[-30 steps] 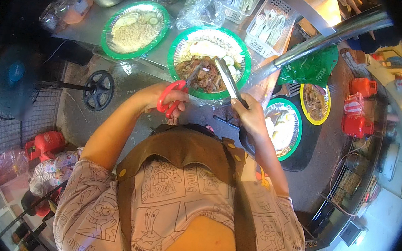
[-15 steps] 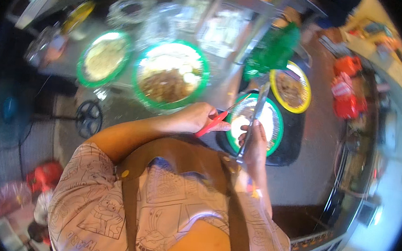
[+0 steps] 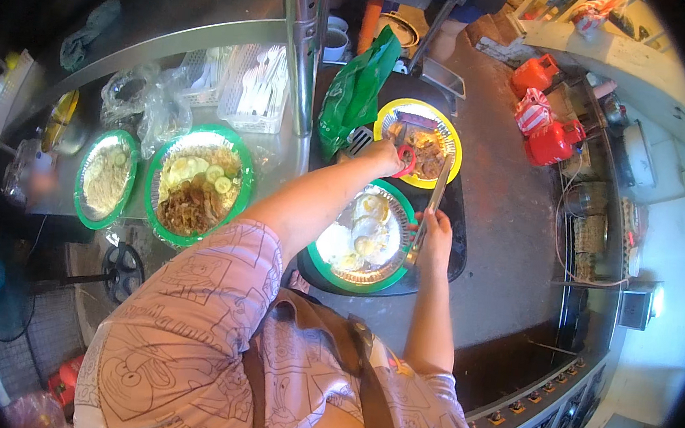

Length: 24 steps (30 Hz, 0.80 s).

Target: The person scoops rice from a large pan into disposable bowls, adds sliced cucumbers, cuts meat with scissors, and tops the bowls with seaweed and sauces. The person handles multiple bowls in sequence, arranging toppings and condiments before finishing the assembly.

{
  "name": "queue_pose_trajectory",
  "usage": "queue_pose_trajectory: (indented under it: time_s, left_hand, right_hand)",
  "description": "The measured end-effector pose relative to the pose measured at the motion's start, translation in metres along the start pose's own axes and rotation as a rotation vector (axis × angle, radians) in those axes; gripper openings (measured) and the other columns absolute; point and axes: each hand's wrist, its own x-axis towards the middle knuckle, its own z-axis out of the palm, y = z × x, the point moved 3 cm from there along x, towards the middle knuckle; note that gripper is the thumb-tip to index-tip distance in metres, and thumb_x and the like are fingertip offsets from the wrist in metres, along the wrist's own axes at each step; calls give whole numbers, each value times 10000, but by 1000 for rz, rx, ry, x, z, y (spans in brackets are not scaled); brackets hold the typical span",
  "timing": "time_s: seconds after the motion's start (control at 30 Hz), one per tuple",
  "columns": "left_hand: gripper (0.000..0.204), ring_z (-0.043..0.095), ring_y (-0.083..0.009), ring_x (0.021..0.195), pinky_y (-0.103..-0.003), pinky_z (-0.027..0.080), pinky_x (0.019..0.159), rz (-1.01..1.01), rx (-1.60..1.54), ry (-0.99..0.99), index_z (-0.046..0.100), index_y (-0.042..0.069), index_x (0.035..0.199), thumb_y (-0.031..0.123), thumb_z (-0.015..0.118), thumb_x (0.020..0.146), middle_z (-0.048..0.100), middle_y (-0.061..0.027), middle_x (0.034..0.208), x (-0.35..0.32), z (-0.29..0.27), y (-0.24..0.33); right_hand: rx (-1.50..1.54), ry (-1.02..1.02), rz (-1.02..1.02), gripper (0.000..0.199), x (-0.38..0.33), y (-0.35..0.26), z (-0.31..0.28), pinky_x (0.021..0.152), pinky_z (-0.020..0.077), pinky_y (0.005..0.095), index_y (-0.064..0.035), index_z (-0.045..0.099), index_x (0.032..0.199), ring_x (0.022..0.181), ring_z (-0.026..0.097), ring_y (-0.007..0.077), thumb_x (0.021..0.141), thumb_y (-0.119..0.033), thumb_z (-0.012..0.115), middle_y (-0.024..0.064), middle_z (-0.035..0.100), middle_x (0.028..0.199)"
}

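Note:
My left hand [image 3: 382, 154] holds red-handled scissors [image 3: 403, 161] at the near edge of a yellow plate [image 3: 447, 135] with pieces of meat. My right hand [image 3: 436, 232] grips metal tongs [image 3: 437, 196] whose tips reach up onto that plate. Below my hands, a green-rimmed foil plate [image 3: 323, 263] with fried eggs sits on a black tray [image 3: 455, 252]. To the left stands a green plate [image 3: 242, 174] with noodles, cucumber slices and brown meat.
A smaller green plate of noodles [image 3: 82, 191] lies at the far left. A steel pole [image 3: 300, 47], white cutlery baskets [image 3: 257, 91] and a green plastic bag [image 3: 357, 91] stand behind. Red containers [image 3: 551, 139] sit on the right. A fan [image 3: 122, 270] is on the floor.
Both hands have moved right, from the large green plate past the egg plate to the yellow plate, still holding the scissors and the tongs. My view has swung right with them.

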Motion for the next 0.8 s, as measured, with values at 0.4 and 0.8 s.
queue_pose_trajectory:
  time_s: [0.4, 0.8]
  left_hand:
    - [380, 682, -312, 884, -419, 540, 763, -100, 52, 133, 714, 75, 928, 401, 751, 736, 697, -162, 947, -5, -16, -19]
    - [717, 548, -405, 1123, -432, 440, 955, 410, -326, 42, 302, -21, 1420, 164, 635, 812, 508, -294, 1257, -160, -54, -38]
  right_hand:
    - [-13, 29, -21, 396, 90, -6, 38, 517, 470, 315, -19, 525, 1173, 682, 617, 201, 917, -312, 598, 87, 603, 947]
    - [308, -199, -306, 318, -59, -28, 113, 970, 422, 391, -32, 399, 1276, 1130, 544, 246, 1005, -186, 462, 164, 541, 1275]
